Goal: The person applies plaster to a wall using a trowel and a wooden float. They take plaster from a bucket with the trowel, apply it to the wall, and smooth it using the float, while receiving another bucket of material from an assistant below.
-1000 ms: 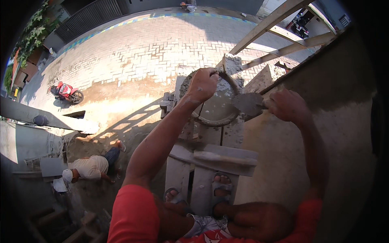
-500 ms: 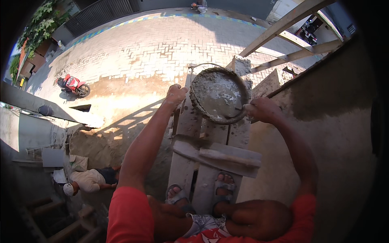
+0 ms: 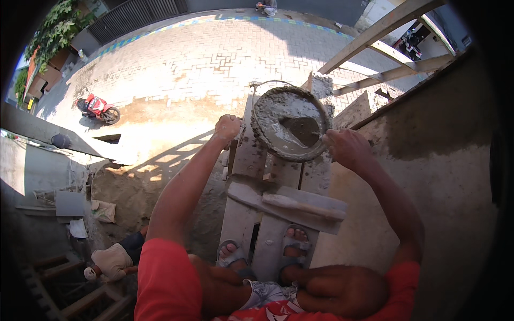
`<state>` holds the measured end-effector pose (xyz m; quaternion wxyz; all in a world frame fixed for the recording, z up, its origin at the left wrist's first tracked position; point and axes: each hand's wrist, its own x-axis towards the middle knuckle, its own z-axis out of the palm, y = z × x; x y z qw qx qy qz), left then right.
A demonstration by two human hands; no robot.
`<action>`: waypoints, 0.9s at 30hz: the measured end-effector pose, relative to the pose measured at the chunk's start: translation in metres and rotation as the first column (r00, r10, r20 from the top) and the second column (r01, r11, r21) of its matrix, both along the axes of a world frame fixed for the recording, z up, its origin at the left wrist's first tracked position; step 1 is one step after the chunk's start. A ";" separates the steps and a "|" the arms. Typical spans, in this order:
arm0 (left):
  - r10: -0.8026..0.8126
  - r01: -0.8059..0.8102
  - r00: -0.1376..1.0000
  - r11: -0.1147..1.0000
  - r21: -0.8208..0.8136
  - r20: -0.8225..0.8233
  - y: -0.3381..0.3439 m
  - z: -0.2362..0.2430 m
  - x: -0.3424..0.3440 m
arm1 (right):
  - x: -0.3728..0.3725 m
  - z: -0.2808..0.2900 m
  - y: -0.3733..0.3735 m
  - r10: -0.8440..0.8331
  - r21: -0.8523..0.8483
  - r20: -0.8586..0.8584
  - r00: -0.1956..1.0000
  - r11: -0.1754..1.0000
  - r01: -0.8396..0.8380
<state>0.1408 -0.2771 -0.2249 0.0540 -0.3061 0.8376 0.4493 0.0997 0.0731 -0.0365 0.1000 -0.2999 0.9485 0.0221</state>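
Note:
My right hand [image 3: 347, 148] is closed at the right rim of a round bucket [image 3: 259, 132] of wet grey mortar [image 3: 276, 106], gripping a trowel. The trowel's dark, pointed blade [image 3: 301, 131] lies at the mortar's surface; its handle is mostly hidden in my fist. Left of the bucket, my left hand [image 3: 228, 127] is curled shut beside the plank's edge, apart from the rim; what it holds, if anything, is hidden. Nearer to me, a long wooden plastering float [image 3: 286, 206] with a raised handle lies across the planks [image 3: 238, 216].
My sandalled feet stand on the raised planks. A wooden frame [image 3: 369, 37] rises at the far right beside a grey wall [image 3: 417, 192]. Below left, another person [image 3: 115, 259] bends near sand [image 3: 123, 198]. A red motorbike [image 3: 98, 108] stands on the paving.
The trowel blade has come into view in the mortar, its handle still in my right hand. My left hand has shifted slightly left, away from the bucket. The person below has moved down-left.

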 end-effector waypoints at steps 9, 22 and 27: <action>-0.051 0.091 0.949 0.989 -0.113 0.311 -0.007 -0.062 0.124 | -0.013 0.093 0.018 -0.089 0.229 -0.025 0.996 0.969 0.092; -0.221 0.119 0.898 0.954 0.276 0.380 0.033 -0.093 0.198 | -0.025 -0.041 0.031 -0.028 -0.158 0.264 0.964 0.985 0.072; -0.134 -0.072 0.927 0.855 0.514 0.351 0.033 -0.098 0.213 | 0.010 -0.063 0.059 -0.145 -0.293 0.249 0.958 0.931 0.217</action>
